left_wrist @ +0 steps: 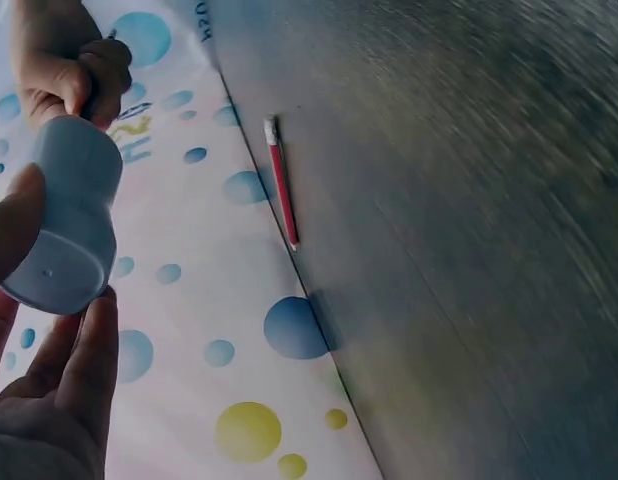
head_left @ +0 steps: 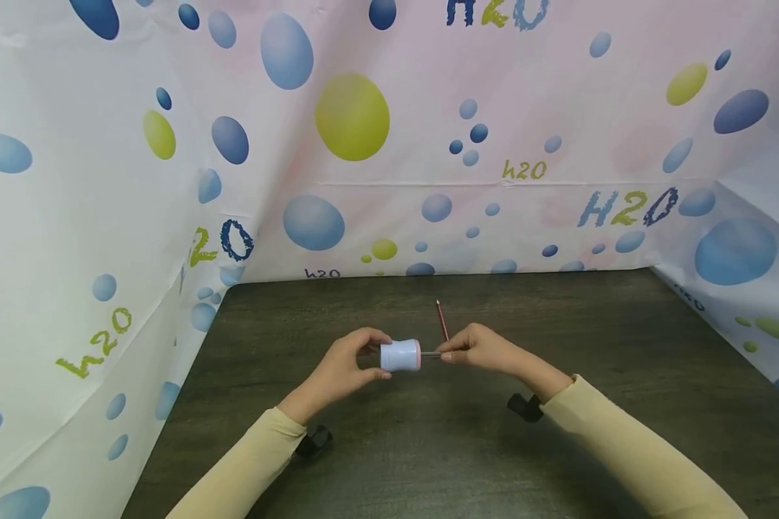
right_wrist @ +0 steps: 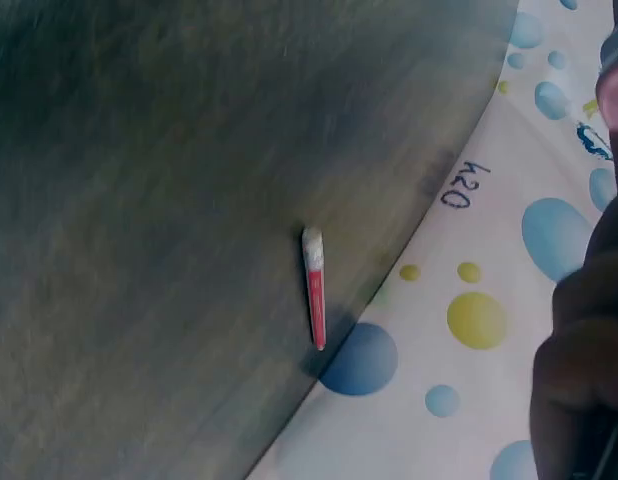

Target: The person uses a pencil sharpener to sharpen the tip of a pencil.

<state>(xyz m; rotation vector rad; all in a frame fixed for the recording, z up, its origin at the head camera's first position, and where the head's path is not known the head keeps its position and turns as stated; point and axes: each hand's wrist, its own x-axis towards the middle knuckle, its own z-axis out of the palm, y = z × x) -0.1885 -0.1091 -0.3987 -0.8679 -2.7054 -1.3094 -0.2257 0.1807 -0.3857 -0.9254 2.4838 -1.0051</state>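
Observation:
My left hand (head_left: 344, 364) holds a light blue, narrow-waisted cup-shaped body (head_left: 399, 355) on its side above the table, thumb and fingers around its left end. A pink rim (head_left: 418, 355) edges the end facing right. From that end juts a thin metal rod (head_left: 431, 354), which my right hand (head_left: 480, 350) pinches between thumb and fingers. The left wrist view shows the smooth rounded base of the blue body (left_wrist: 64, 270) toward the camera. Only part of the right hand (right_wrist: 589, 370) shows in the right wrist view, dark at its edge.
A red pencil (head_left: 442, 321) with a whitish end lies on the dark wooden table (head_left: 298, 310), beyond my right hand. A white sheet with blue and green dots (head_left: 389, 180) hangs behind the table and along its sides. Black straps (head_left: 524, 408) sit at both wrists.

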